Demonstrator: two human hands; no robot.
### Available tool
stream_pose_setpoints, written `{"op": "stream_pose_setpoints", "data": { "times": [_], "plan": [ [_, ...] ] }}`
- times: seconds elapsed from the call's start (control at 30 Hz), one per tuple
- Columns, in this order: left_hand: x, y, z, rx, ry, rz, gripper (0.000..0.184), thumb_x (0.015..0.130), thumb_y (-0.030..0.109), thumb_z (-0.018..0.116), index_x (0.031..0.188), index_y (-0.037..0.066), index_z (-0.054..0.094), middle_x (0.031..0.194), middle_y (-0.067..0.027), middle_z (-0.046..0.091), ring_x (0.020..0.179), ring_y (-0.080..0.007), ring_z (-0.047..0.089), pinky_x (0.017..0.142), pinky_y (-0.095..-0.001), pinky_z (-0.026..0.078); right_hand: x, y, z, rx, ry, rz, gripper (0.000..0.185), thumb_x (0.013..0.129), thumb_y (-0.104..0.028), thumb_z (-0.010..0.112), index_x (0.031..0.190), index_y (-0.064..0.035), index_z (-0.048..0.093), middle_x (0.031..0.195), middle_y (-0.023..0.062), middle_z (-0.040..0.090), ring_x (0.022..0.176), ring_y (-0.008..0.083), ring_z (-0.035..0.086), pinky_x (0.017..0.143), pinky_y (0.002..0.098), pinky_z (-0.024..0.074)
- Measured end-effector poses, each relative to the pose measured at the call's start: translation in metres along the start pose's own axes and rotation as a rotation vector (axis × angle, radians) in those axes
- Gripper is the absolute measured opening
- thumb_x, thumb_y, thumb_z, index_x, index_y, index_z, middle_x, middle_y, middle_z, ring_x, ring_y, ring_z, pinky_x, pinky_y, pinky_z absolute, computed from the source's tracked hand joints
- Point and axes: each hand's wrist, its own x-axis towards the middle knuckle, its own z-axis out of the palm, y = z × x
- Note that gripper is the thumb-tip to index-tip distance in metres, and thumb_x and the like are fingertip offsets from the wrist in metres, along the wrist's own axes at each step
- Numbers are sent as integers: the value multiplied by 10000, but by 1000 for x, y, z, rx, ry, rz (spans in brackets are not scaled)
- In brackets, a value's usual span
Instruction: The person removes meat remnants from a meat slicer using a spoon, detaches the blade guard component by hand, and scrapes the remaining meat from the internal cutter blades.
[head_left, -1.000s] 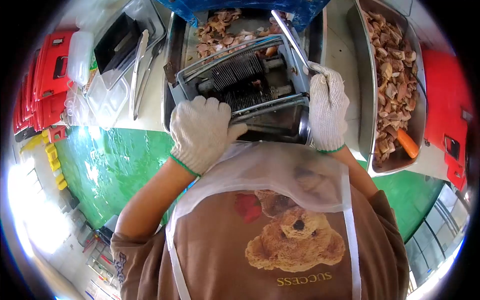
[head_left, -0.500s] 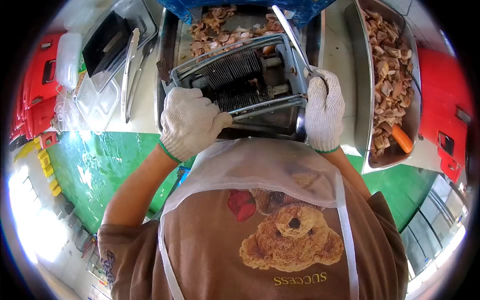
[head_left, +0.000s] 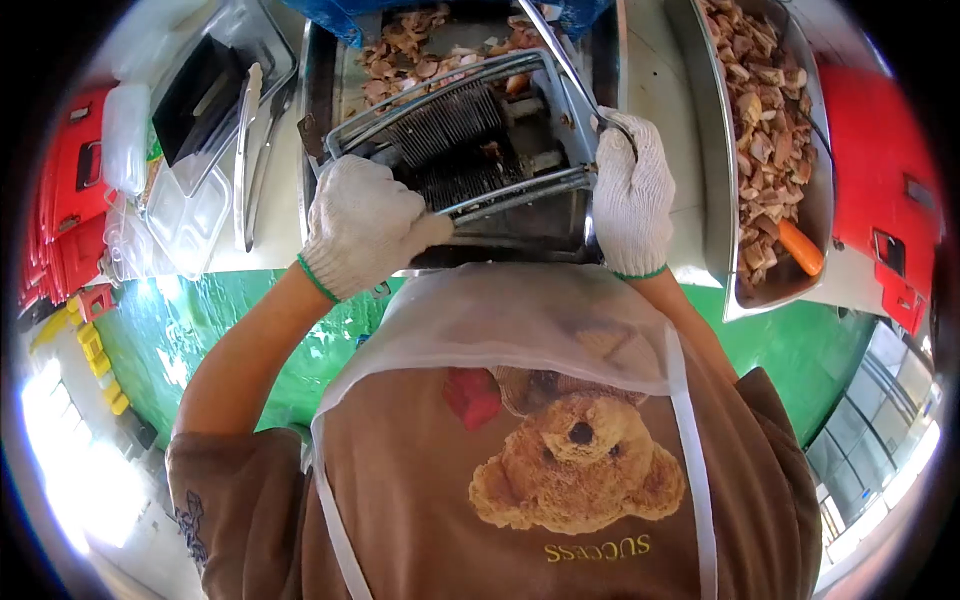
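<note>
- Metal frame (head_left: pixel 545 181) with toothed rollers (head_left: pixel 455 125) sits tilted over a tray (head_left: pixel 322 70) on the table (head_left: pixel 665 100).
- Gloved left hand (head_left: pixel 365 222): fingers closed on the frame's near-left corner.
- Gloved right hand (head_left: pixel 635 195): fingers wrapped around a slim metal bar (head_left: pixel 562 58) beside the frame.
- Work looks partway along: many meat pieces fill the deep pan (head_left: pixel 715 150) at right; others remain loose in the tray.
- The bar's far end is cut off; blue material hides the tray's far side; dark roller residue is unclear.

Glossy green floor (head_left: pixel 200 330), bright window (head_left: pixel 85 480).
</note>
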Motion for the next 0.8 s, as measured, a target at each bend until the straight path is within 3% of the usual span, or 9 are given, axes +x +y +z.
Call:
{"op": "stream_pose_setpoints", "data": {
  "times": [0.07, 0.27, 0.3, 0.4, 0.43, 0.53, 0.6, 0.7, 0.8],
  "plan": [
    [-1, 0, 1, 6, 4, 0, 378, 788, 349, 714, 558, 53, 659, 567, -139, 597, 572, -307, 589, 609, -439, 454, 0, 4, 2, 27, 26, -45, 156, 1009, -102, 561, 1124, -28, 637, 933, 150, 680, 762, 259, 663, 713, 311, 516],
    [-3, 3, 0, 54, 87, 12, 340, 751, 310, 730, 541, 63, 630, 555, -136, 583, 562, -301, 586, 562, -435, 449, 3, 26, -15, 418, 246, 678, 304, 1026, -273, 553, 1086, 12, 643, 877, 24, 654, 639, 63, 501, 588, 214, 435],
    [-4, 4, 1, 52, 122, 17, 337, 741, 307, 731, 537, 62, 622, 554, -134, 583, 560, -303, 586, 557, -435, 450, -4, 64, -26, 344, 164, 698, 333, 999, -307, 547, 1085, -3, 653, 884, 107, 690, 698, 187, 628, 638, 318, 516],
    [-6, 8, 5, 67, 132, 6, 328, 713, 302, 735, 529, 65, 602, 556, -127, 588, 566, -301, 591, 559, -432, 457, -24, 104, -49, -513, -128, 429, 319, 959, -291, 556, 1105, -29, 665, 907, 192, 710, 847, 374, 694, 733, 452, 549],
    [-6, 8, 5, 83, 133, -9, 325, 704, 301, 737, 527, 68, 596, 558, -124, 591, 570, -299, 594, 563, -431, 460, -26, 110, -58, -591, -215, 273, 335, 913, -293, 597, 1135, -53, 670, 1034, 261, 691, 989, 486, 660, 837, 534, 529],
    [-10, 15, 8, 123, 218, -46, 309, 704, 301, 747, 543, 81, 603, 567, -106, 595, 589, -293, 596, 571, -435, 461, 2, 38, -56, -904, -293, 529, 353, 908, -310, 615, 1126, -37, 667, 1141, 225, 677, 1049, 434, 659, 889, 486, 530],
    [-13, 20, 10, 109, 274, -61, 297, 712, 298, 748, 556, 90, 605, 578, -95, 596, 604, -287, 596, 583, -434, 459, 0, 34, -60, -457, 130, -228, 267, 901, -179, 640, 1133, -49, 664, 1243, 181, 631, 1142, 388, 612, 969, 446, 506],
    [-14, 22, 8, 96, 270, -60, 296, 725, 296, 749, 567, 93, 602, 587, -85, 594, 618, -282, 592, 596, -430, 453, 25, -48, -47, -448, -219, -592, 219, 830, -135, 684, 1041, -76, 678, 1081, 122, 657, 992, 325, 645, 892, 424, 508],
    [-14, 21, 7, 62, 296, -61, 280, 751, 295, 736, 581, 111, 609, 599, -73, 599, 636, -269, 591, 600, -420, 446, 33, -46, -22, -607, -601, -792, 95, 814, -149, 657, 901, -117, 675, 890, 65, 648, 875, 263, 649, 782, 413, 506]
  ]
}}
